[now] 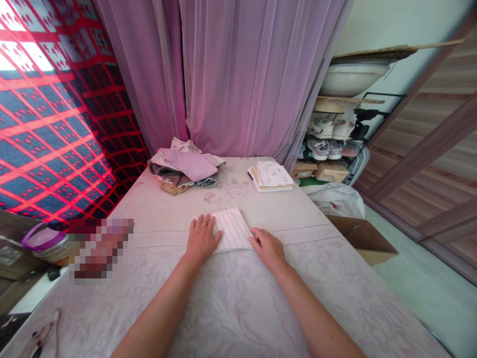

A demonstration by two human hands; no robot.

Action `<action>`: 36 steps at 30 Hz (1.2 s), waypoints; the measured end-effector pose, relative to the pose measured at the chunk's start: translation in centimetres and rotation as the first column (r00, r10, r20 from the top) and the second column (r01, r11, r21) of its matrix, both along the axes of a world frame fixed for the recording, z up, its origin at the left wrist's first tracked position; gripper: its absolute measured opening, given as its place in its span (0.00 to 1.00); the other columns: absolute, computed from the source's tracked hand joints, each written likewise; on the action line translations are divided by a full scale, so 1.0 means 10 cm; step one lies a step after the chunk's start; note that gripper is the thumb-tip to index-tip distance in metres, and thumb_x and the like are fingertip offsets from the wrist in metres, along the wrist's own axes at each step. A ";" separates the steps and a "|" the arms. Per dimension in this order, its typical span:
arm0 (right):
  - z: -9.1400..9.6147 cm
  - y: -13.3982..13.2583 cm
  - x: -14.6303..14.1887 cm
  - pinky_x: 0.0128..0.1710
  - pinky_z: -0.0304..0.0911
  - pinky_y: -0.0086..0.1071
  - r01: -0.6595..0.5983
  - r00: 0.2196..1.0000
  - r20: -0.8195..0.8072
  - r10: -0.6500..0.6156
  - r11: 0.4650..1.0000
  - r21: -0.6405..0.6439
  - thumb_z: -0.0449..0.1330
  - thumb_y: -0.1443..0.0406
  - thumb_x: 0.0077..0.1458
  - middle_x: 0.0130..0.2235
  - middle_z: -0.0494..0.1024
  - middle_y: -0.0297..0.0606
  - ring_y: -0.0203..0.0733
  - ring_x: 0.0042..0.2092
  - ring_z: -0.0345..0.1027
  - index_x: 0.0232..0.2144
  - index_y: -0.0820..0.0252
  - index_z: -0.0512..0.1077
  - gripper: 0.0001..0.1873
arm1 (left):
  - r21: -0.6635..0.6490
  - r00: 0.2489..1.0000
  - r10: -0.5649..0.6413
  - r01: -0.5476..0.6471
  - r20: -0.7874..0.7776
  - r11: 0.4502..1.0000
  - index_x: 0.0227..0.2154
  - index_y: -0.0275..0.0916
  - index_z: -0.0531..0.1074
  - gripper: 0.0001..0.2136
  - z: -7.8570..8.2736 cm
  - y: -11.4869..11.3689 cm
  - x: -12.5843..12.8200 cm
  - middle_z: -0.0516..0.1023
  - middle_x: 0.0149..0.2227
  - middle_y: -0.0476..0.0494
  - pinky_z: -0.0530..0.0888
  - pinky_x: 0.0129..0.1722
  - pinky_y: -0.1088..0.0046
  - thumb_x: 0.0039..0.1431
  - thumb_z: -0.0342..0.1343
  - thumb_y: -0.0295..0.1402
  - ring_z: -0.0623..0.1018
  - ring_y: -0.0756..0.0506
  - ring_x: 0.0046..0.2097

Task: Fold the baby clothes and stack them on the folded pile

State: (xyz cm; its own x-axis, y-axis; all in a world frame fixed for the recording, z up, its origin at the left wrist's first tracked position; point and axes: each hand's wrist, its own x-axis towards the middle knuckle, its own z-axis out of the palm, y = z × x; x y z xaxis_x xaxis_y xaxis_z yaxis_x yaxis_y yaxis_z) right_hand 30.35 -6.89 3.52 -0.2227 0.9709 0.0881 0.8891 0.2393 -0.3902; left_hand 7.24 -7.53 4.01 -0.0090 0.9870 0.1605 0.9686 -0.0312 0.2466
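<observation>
A folded white cloth with thin pink stripes (234,229) lies on the flowered tablecloth (231,298) in the middle of the table. My left hand (202,237) rests flat over the cloth's left side, thumb spread toward its middle. At the right edge, my right hand (267,245) has its fingers curled and closed on the cloth's border. Farther back on the right sits a neat stack of folded cloths (271,176), a printed white one on top. Toward the back left, a loose heap of clothes (190,164) fills a wicker basket (173,188).
Purple curtains (246,74) hang behind the table. To the right are a shoe rack (326,134), an open cardboard box (361,241) and a wooden wardrobe (428,164). A lidded tub (48,241) stands left; a cable (55,328) lies at the near-left corner.
</observation>
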 end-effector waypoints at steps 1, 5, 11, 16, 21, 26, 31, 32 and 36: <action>-0.01 0.00 0.01 0.40 0.59 0.29 -0.002 1.000 -0.009 0.002 1.000 -0.003 0.51 0.60 0.60 0.38 0.77 0.35 0.39 0.41 0.69 0.48 0.51 0.72 0.16 | 0.004 1.000 0.002 -0.002 0.006 1.000 0.58 0.38 0.66 0.25 0.00 0.00 0.00 0.64 0.62 0.35 0.51 0.64 0.49 0.60 0.49 0.44 0.60 0.33 0.65; -0.02 0.01 0.04 0.41 0.60 0.29 0.024 0.995 -0.100 -0.025 1.000 -0.014 0.49 0.59 0.61 0.40 0.78 0.36 0.40 0.41 0.70 0.50 0.53 0.71 0.18 | 0.066 0.990 -0.023 0.014 0.139 0.998 0.53 0.41 0.71 0.20 -0.07 -0.01 -0.08 0.68 0.60 0.38 0.51 0.64 0.49 0.60 0.50 0.41 0.62 0.35 0.63; 0.10 0.21 -0.04 0.37 0.60 0.29 0.075 0.972 -0.202 -0.117 0.976 -0.205 0.50 0.58 0.60 0.37 0.80 0.36 0.40 0.38 0.72 0.44 0.54 0.75 0.16 | 0.206 0.807 0.022 -0.177 0.590 0.962 0.51 0.42 0.71 0.17 -0.26 -0.04 -0.32 0.71 0.58 0.42 0.60 0.63 0.59 0.61 0.46 0.36 0.68 0.44 0.60; 0.19 0.53 -0.22 0.32 0.60 0.27 0.074 0.952 -0.251 -0.175 0.928 -0.366 0.59 0.55 0.53 0.28 0.79 0.35 0.40 0.34 0.71 0.29 0.59 0.77 0.13 | 0.158 0.732 0.045 -0.205 0.680 0.966 0.51 0.41 0.70 0.18 -0.33 -0.06 -0.40 0.72 0.56 0.43 0.62 0.62 0.64 0.59 0.49 0.35 0.69 0.45 0.59; 0.28 0.64 -0.36 0.23 0.58 0.26 0.003 0.918 -0.338 -0.206 0.857 -0.515 0.63 0.58 0.48 0.19 0.72 0.31 0.36 0.24 0.67 0.22 0.62 0.73 0.13 | 0.187 0.733 0.014 -0.191 0.680 0.964 0.50 0.41 0.70 0.18 -0.35 -0.06 -0.39 0.73 0.55 0.43 0.62 0.62 0.64 0.57 0.49 0.33 0.69 0.45 0.59; 0.39 0.59 -0.49 0.26 0.62 0.27 -0.043 0.894 -0.402 -0.201 0.852 -0.522 0.62 0.67 0.46 0.26 0.77 0.32 0.37 0.27 0.70 0.32 0.64 0.73 0.08 | 0.220 0.677 -0.020 -0.211 0.735 0.953 0.49 0.40 0.71 0.17 -0.35 -0.07 -0.37 0.72 0.56 0.42 0.61 0.63 0.64 0.58 0.50 0.34 0.69 0.44 0.59; 0.94 0.78 -0.51 0.32 0.61 0.28 -0.052 0.918 -0.384 -0.099 0.930 -0.363 0.63 0.66 0.45 0.32 0.78 0.34 0.40 0.34 0.70 0.36 0.61 0.73 0.12 | 0.120 0.467 0.054 -0.334 0.882 0.935 0.52 0.39 0.68 0.18 -0.28 -0.07 -0.40 0.68 0.60 0.40 0.64 0.61 0.65 0.61 0.48 0.36 0.67 0.44 0.61; 1.13 0.83 -0.51 0.33 0.60 0.29 -0.056 0.962 -0.274 -0.010 0.971 -0.234 0.63 0.66 0.44 0.33 0.77 0.35 0.41 0.35 0.69 0.35 0.61 0.73 0.12 | 0.103 0.442 0.065 -0.344 0.894 0.933 0.53 0.39 0.67 0.18 -0.27 -0.07 -0.40 0.68 0.60 0.40 0.65 0.61 0.66 0.62 0.47 0.36 0.67 0.45 0.61; 1.80 0.93 -0.53 0.39 0.57 0.32 -0.147 0.985 0.118 0.125 0.969 0.200 0.60 0.65 0.50 0.35 0.77 0.36 0.44 0.39 0.69 0.40 0.56 0.73 0.13 | 0.089 0.389 0.059 -0.351 0.919 0.932 0.54 0.41 0.67 0.18 -0.25 -0.09 -0.42 0.69 0.59 0.42 0.65 0.60 0.66 0.63 0.48 0.36 0.68 0.45 0.60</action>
State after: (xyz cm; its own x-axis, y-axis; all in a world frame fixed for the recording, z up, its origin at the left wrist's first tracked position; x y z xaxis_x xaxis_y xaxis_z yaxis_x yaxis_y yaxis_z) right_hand 25.00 2.42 21.49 -0.3700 0.8938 0.2536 0.8755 0.4267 -0.2266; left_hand 3.04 -8.38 1.52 -0.4866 0.8622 0.1412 0.1781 -0.0603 0.9822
